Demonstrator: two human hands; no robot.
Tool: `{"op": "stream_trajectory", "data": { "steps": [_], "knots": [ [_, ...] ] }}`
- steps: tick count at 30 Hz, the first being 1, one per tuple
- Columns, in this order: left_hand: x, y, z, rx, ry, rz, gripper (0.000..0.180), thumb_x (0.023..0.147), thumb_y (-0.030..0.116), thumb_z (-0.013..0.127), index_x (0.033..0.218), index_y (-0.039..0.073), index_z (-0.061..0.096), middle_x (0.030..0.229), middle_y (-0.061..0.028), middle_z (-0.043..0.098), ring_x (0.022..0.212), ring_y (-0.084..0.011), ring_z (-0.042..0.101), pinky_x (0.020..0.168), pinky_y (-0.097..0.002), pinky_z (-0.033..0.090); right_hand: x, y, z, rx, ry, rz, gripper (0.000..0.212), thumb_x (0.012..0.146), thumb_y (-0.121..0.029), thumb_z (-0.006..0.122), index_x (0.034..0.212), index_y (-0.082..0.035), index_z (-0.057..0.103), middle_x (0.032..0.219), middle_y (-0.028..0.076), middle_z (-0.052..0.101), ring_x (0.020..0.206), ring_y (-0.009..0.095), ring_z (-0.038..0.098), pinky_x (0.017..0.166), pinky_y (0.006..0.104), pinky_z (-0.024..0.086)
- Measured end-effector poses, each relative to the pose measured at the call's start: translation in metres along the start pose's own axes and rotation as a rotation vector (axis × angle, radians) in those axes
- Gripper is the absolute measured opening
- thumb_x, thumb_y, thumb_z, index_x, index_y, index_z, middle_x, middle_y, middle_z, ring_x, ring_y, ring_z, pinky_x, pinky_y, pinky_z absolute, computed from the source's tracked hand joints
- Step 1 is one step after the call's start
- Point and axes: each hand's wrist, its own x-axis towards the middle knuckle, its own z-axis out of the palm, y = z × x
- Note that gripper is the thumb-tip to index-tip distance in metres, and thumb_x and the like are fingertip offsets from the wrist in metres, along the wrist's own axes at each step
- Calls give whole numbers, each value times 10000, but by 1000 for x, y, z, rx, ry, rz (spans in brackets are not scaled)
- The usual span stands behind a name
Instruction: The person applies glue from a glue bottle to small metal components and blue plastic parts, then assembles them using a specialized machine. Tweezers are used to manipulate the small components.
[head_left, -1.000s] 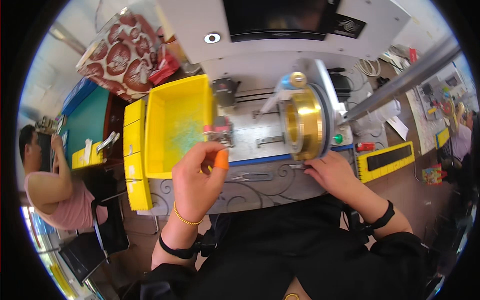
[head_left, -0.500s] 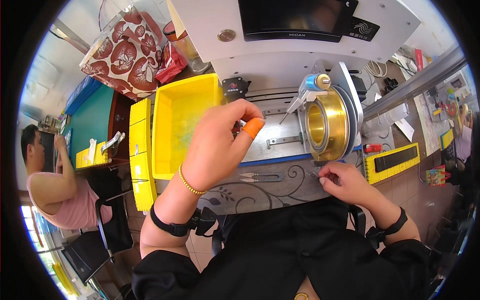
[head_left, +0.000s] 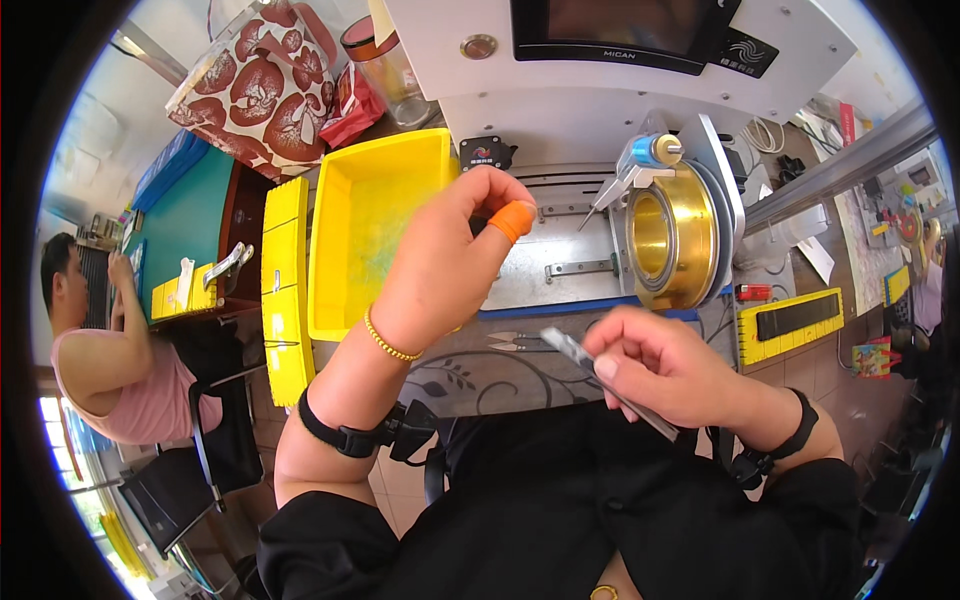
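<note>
My left hand [head_left: 455, 255], an orange cover on one fingertip, is raised between the yellow bin [head_left: 321, 240] and the machine's metal bed [head_left: 525, 270]. Its fingers are curled into a pinch, and anything between them is hidden. Above the table's front edge, my right hand [head_left: 670, 370] grips a thin grey strip [head_left: 567, 346] with a pale shiny end pointing up and left. Just beyond that end lies a pair of tweezers [head_left: 512, 347] on the patterned tabletop, partly covered. A gold ring-shaped drum [head_left: 690, 240] stands on the machine, beside a blue-topped nozzle [head_left: 640, 155].
Yellow segmented racks [head_left: 287, 290] line the bin's left side; another yellow rack [head_left: 790, 320] with a black strip sits at right. A red lighter [head_left: 753, 292] lies near it. A dark screen [head_left: 610, 35] fronts the machine. A person in pink [head_left: 130, 385] sits at far left.
My right hand has moved left from beside the drum and lifted the grey strip into view. My left hand remains pinched in nearly the same place. The whole view has shifted slightly.
</note>
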Motion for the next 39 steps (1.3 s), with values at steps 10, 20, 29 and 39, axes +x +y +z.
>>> {"op": "stream_trajectory", "data": {
  "steps": [10, 20, 29, 39],
  "knots": [
    [-5, -8, -2, -257, 38, -78, 144, 972, 165, 589, 1009, 27, 578, 887, -13, 613, 841, -76, 550, 779, -225, 454, 36, -16, 20, -176, 281, -308, 286, 958, -117, 574, 1225, -32, 515, 712, 8, 567, 623, 58, 538, 597, 226, 448],
    [-7, -10, -1, -298, 29, -63, 126, 973, 155, 584, 1007, 34, 577, 897, -4, 609, 857, -72, 551, 798, -225, 450, 45, -17, 20, -194, 294, -287, 298, 965, -132, 561, 1239, -25, 515, 733, 30, 582, 652, 74, 561, 614, 240, 465],
    [-6, -10, 1, -325, 64, -29, 61, 940, 90, 590, 965, 34, 584, 838, 19, 586, 785, -57, 524, 718, -211, 434, 49, -18, 18, -142, 273, -281, 292, 963, -135, 565, 1221, -6, 527, 736, 28, 586, 663, 67, 564, 615, 236, 461],
    [-6, -12, 3, -329, 77, -24, 64, 942, 91, 593, 969, 34, 585, 841, 22, 581, 790, -55, 523, 722, -211, 436, 50, -20, 18, -83, 259, -251, 287, 965, -136, 564, 1212, 6, 533, 758, 18, 582, 699, 61, 563, 639, 231, 461]
  ]
}}
